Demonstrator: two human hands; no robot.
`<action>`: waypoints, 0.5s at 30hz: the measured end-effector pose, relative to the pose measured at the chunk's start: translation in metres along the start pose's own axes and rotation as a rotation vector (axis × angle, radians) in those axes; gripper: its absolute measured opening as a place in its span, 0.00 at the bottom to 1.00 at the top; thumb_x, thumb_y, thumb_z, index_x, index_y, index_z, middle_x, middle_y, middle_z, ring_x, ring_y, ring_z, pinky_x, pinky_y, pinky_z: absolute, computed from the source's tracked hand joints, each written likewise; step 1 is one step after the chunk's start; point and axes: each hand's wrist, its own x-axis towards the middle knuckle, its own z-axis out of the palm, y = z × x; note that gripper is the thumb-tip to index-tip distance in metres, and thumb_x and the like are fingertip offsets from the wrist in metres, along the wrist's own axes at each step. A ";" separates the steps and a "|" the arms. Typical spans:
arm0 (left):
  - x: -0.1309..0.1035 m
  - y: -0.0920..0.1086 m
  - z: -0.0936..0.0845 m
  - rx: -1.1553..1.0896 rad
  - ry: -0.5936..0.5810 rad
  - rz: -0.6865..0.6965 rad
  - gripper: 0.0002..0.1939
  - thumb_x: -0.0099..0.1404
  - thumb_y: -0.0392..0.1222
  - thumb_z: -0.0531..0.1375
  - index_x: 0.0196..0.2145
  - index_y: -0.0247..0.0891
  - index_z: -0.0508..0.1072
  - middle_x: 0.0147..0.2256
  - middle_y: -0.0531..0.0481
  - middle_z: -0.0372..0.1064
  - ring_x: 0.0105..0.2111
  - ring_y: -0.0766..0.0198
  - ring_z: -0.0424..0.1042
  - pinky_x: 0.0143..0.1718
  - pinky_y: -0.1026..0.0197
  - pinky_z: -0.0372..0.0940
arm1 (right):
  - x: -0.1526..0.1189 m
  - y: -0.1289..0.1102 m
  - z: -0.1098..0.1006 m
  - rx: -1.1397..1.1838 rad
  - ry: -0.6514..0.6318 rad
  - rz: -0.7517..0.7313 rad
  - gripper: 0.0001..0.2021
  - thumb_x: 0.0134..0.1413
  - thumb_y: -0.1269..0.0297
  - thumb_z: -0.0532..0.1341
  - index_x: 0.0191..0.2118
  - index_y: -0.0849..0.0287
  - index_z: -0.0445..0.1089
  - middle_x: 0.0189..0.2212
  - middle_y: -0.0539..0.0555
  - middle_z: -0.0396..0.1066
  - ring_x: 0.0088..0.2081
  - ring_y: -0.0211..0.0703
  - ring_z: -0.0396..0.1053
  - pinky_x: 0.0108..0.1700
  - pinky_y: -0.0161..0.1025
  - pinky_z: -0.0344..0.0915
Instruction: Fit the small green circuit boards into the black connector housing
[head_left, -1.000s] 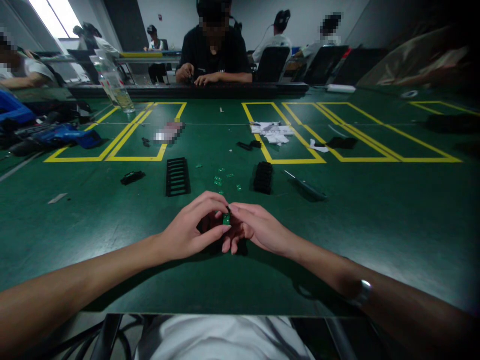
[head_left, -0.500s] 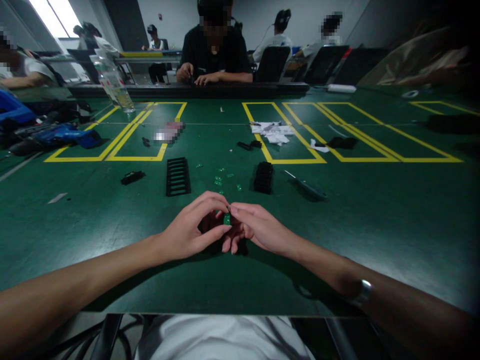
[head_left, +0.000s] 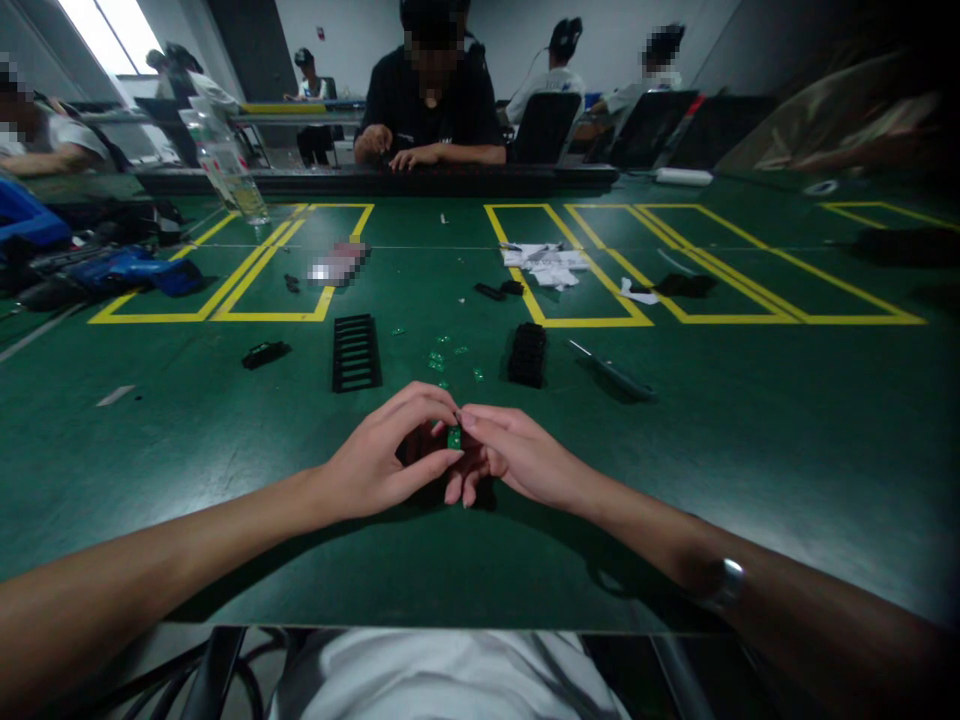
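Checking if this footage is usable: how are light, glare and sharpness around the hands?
Head view: pale glare on the green table to either side; head view: soft shadows under the forearms, far right edge dark; head view: the small green piece at the left hand too soft for fine detail.

Co-worker (head_left: 435,115) across table: head and torso shifted slightly toward right side of view since second ago. Co-worker's right hand (head_left: 375,143) changes pose: fingers, earlier pointing down in pinch, now look more curled and a little blurred, hand slightly higher. In wearer's grasp, green board (head_left: 454,438) sits hair farther toward right of view than in first picture; dark bit above it shows less.
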 end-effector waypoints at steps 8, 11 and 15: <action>0.000 0.001 0.000 -0.004 -0.005 -0.021 0.13 0.67 0.37 0.63 0.49 0.37 0.69 0.50 0.41 0.66 0.46 0.60 0.69 0.46 0.57 0.69 | -0.001 -0.001 -0.001 -0.008 -0.016 -0.007 0.15 0.68 0.53 0.58 0.43 0.63 0.66 0.26 0.55 0.75 0.29 0.44 0.79 0.29 0.35 0.75; 0.000 0.000 0.000 0.000 0.000 -0.017 0.13 0.66 0.37 0.63 0.49 0.37 0.69 0.50 0.41 0.66 0.46 0.59 0.69 0.46 0.57 0.69 | -0.002 -0.003 0.000 -0.020 -0.018 -0.012 0.13 0.68 0.56 0.59 0.42 0.63 0.66 0.28 0.54 0.75 0.30 0.44 0.79 0.29 0.35 0.75; 0.000 -0.001 0.000 0.016 -0.006 -0.006 0.13 0.66 0.36 0.63 0.48 0.37 0.69 0.50 0.40 0.67 0.47 0.59 0.69 0.46 0.57 0.68 | -0.002 -0.005 0.002 -0.051 -0.020 0.006 0.11 0.63 0.61 0.64 0.43 0.63 0.66 0.28 0.53 0.75 0.29 0.42 0.79 0.29 0.33 0.74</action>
